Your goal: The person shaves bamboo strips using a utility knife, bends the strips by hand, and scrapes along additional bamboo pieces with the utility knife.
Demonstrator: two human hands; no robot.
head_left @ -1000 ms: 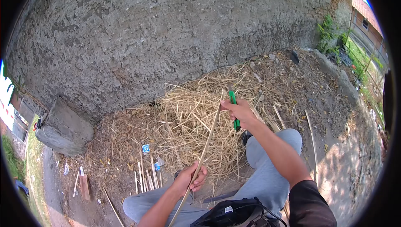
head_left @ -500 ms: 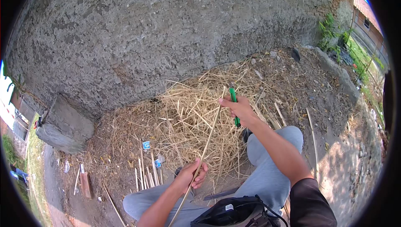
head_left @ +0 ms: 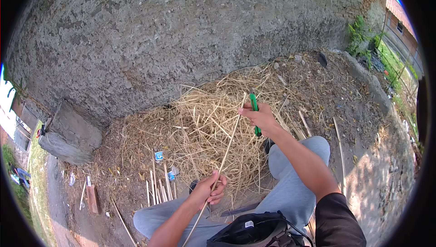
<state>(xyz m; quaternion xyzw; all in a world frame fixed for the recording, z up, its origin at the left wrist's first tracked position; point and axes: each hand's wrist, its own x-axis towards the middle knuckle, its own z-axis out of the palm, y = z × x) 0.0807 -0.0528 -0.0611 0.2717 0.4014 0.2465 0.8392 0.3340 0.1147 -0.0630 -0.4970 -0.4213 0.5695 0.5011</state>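
Note:
A long thin bamboo strip [head_left: 230, 143] runs diagonally from my lap up over the shavings. Lower down, my left hand [head_left: 209, 191] is closed around it, fingers curled. My right hand [head_left: 259, 117] pinches the strip near its upper end and also grips a green utility knife [head_left: 253, 103], whose blade end points up, away from me. Beneath both hands lies a wide pile of pale curled shavings [head_left: 204, 124].
A rough grey wall [head_left: 181, 29] rises behind the pile. To the left are a concrete block [head_left: 75, 133] and a brown wooden piece [head_left: 92, 199]. Short strips [head_left: 158, 190] lie by my left knee, a long strip [head_left: 339, 149] right of my other knee. A black bag [head_left: 254, 231] rests on my lap.
The strip has shifted slightly and appears narrower than a second ago. My right hand has moved very little, and both hands keep their hold.

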